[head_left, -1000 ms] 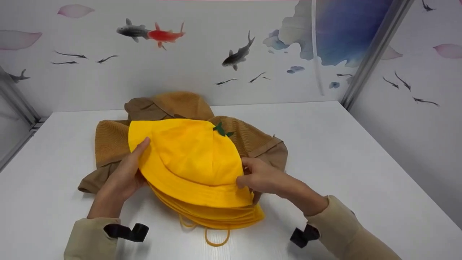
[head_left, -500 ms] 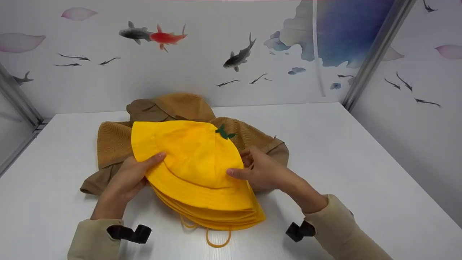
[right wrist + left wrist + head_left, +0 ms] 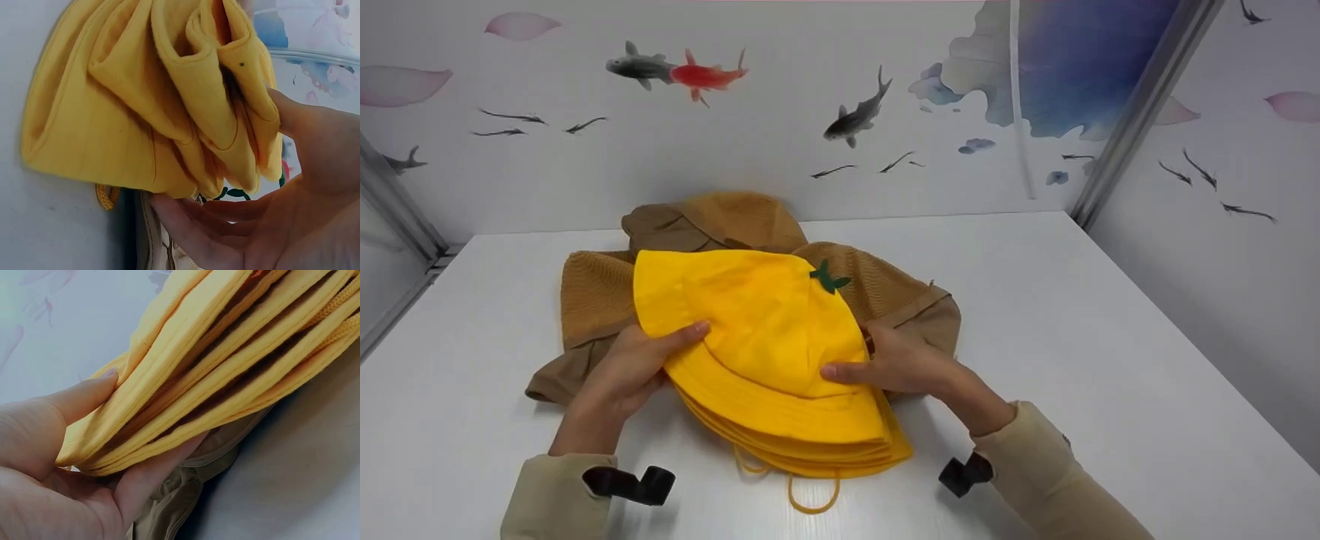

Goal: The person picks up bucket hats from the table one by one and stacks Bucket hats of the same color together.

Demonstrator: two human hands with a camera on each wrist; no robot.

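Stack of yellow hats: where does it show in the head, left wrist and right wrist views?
Head: the stack of yellow hats lies centre, on brown hats, between left hand and right hand.
Left wrist: layered brims run diagonally from upper right to the thumb at left.
Right wrist: folded edges fill the upper left and centre, above the fingers.
Shared landmark: the yellow cord, seen in head and right wrist views.
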